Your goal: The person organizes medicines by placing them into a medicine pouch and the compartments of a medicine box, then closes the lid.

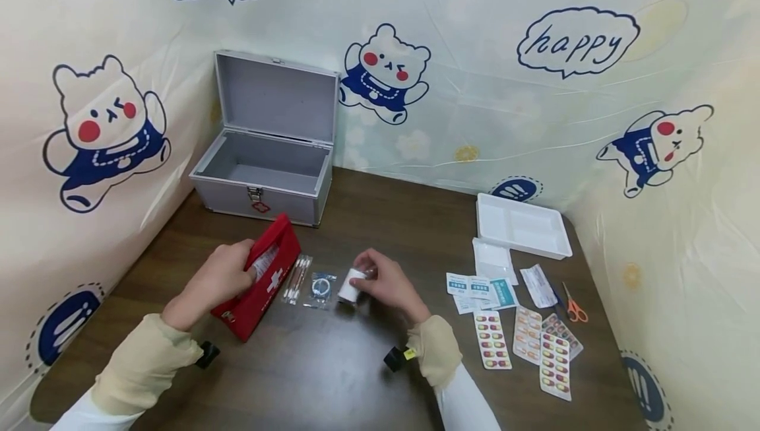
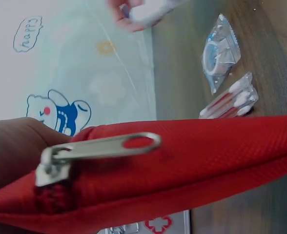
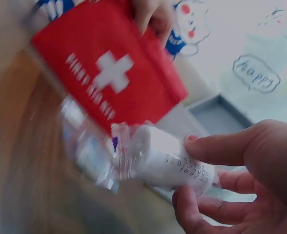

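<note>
My left hand [image 1: 216,279] grips the red first aid pouch [image 1: 261,302] by its open top edge, and something whitish shows inside the opening. The zipper pull [image 2: 109,146] dangles near the left hand in the left wrist view. Between thumb and fingers, my right hand [image 1: 388,282] pinches a plastic-wrapped white bandage roll [image 3: 170,158], held to the right of the pouch. On the table between the two hands lie a packet of cotton swabs [image 1: 297,279] and a small clear packet with a white ring-shaped roll [image 1: 320,288].
Behind the pouch stands a grey metal case [image 1: 261,200] with its lid raised. At the right are a white tray [image 1: 561,246], sachets [image 1: 469,286], blister packs of capsules [image 1: 493,342], and orange-handled scissors [image 1: 576,312]. A printed sheet [image 1: 463,74] walls the table's back and sides.
</note>
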`<state>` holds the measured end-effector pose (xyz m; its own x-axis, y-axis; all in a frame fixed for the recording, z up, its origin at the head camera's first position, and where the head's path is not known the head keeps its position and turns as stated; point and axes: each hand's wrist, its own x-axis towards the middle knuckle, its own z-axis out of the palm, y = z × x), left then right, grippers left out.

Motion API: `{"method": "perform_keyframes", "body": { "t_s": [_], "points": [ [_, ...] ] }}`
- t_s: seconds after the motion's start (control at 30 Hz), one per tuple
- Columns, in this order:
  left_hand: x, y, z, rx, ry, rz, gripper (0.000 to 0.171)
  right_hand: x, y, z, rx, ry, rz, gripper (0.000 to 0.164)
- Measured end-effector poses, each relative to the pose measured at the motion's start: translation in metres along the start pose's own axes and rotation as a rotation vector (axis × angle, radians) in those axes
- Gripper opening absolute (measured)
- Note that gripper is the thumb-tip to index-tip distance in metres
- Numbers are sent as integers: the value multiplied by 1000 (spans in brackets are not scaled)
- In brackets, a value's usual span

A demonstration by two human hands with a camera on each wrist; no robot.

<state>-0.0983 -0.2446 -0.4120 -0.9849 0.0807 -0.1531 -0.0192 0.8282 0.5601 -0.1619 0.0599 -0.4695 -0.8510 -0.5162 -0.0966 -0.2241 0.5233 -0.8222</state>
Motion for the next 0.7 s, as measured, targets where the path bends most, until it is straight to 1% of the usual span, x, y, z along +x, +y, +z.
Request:
{"method": "perform_keyframes", "body": {
  "t_s": [0.13, 0.27, 0.4, 0.53, 0.7],
  "points": [
    [-1, 5, 3, 25, 5, -11, 39, 13, -24, 1, 139, -2, -65, 31],
    [-2, 9, 3, 68, 2, -29, 34, 27, -50, 9, 271, 0, -126, 32],
    [-4, 13, 3, 126, 7, -35, 29, 40, -71, 19, 348, 6, -184, 33],
    [-5, 16, 5, 163, 4, -46, 34, 51, -86, 28, 366, -6, -240, 34],
    [-5, 16, 5, 161, 24, -34, 34, 62, -93, 37, 310, -3, -299, 36]
  ]
}}
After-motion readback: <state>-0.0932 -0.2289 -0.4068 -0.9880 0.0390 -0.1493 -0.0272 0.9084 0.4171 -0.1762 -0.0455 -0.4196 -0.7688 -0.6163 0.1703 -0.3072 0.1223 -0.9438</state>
